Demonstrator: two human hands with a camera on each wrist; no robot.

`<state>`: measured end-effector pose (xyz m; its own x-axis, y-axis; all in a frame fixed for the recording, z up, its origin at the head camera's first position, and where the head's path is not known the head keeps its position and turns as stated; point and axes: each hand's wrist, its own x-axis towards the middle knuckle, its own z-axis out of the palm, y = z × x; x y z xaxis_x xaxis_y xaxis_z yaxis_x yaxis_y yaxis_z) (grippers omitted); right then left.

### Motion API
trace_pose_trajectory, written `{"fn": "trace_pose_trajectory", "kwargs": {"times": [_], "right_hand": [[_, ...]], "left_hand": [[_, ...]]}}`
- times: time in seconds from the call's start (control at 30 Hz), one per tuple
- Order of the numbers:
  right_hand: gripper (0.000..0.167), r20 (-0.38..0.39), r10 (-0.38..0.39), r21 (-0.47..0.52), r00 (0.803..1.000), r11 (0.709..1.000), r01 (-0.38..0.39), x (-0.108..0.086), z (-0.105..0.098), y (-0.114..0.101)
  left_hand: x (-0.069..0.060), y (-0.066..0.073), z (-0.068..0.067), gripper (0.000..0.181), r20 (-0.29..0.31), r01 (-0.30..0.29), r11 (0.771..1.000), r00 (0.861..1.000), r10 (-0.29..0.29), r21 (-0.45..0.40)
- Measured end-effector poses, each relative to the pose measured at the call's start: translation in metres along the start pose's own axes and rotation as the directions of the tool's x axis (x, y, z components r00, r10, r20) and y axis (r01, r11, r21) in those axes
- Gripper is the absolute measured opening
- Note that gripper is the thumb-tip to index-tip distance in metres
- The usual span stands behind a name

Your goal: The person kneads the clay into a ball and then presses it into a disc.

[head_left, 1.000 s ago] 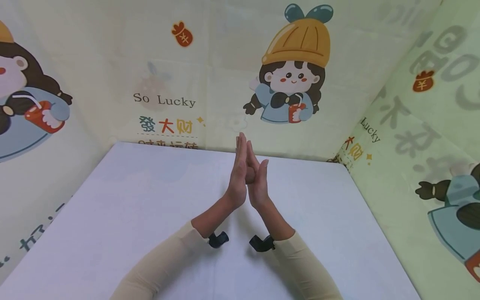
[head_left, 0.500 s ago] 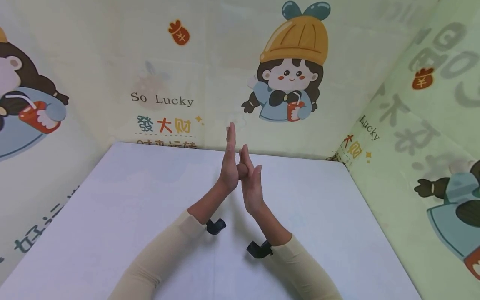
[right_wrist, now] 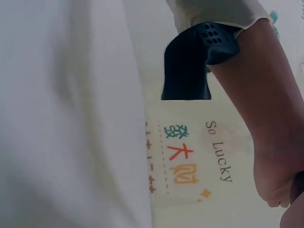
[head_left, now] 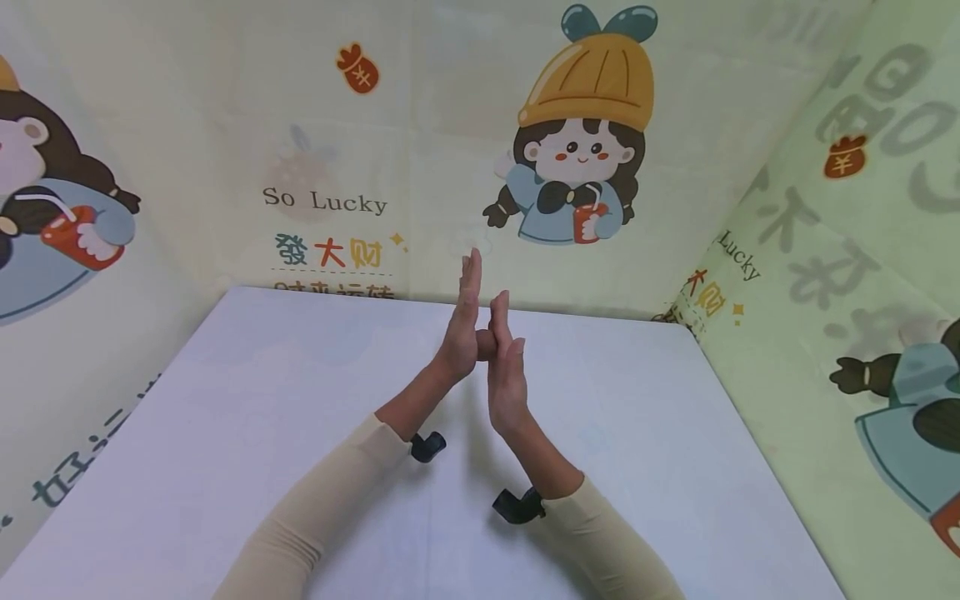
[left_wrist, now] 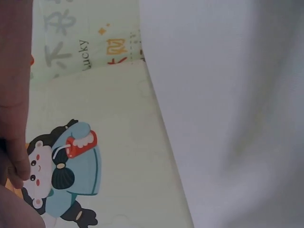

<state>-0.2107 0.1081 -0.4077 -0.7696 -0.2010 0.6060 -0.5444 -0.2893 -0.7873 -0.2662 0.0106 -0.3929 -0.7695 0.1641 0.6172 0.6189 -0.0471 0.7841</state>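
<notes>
A brown, rounded lump sits between my two facing palms, above the table; its material cannot be told. My left hand is upright with straight fingers, its palm against the lump's left side. Against the other side presses my right hand, also straight-fingered and a little lower. In the right wrist view, a dark bit of the lump shows at the edge between the left hand and the right hand. The left wrist view catches only parts of the hands at its left edge.
Below the hands spreads a white table. Cream printed sheets with cartoon figures and lettering stand behind it and along both sides. Each wrist carries a black camera mount, the left mount and the right mount.
From nearly level, the palms have slid past each other: left hand up and left, right hand slightly down. More of the lump shows in the gap, and it has shifted slightly left and up.
</notes>
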Motion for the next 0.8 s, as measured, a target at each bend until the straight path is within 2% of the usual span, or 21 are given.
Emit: {"fn": "trace_pose_trajectory", "kwargs": {"times": [0.1, 0.3, 0.4, 0.53, 0.8], "right_hand": [[0.092, -0.003, -0.016, -0.002, 1.0, 1.0, 0.016, 0.002, -0.001, -0.002], [0.092, -0.008, -0.026, -0.024, 1.0, 0.999, 0.026, 0.007, -0.004, -0.006], [0.092, -0.009, -0.026, -0.032, 1.0, 0.999, 0.026, 0.01, -0.006, -0.007], [0.092, -0.028, -0.015, -0.052, 0.999, 0.999, 0.014, 0.015, -0.008, -0.01], [0.094, -0.069, 0.014, -0.097, 0.997, 0.995, -0.021, 0.023, -0.015, -0.014]], "left_hand": [[-0.002, -0.004, 0.0, 0.064, 0.033, 0.018, 1.0, 0.999, -0.018, -0.002], [-0.008, -0.011, 0.003, 0.067, 0.094, 0.056, 0.994, 0.994, -0.048, -0.09], [-0.01, -0.013, 0.005, 0.07, 0.113, 0.051, 0.992, 0.993, -0.038, -0.114], [-0.013, -0.012, 0.009, 0.064, 0.138, 0.027, 0.992, 0.99, -0.01, -0.121], [-0.02, -0.008, 0.017, 0.059, 0.155, 0.004, 0.996, 0.988, 0.01, -0.092]]}}
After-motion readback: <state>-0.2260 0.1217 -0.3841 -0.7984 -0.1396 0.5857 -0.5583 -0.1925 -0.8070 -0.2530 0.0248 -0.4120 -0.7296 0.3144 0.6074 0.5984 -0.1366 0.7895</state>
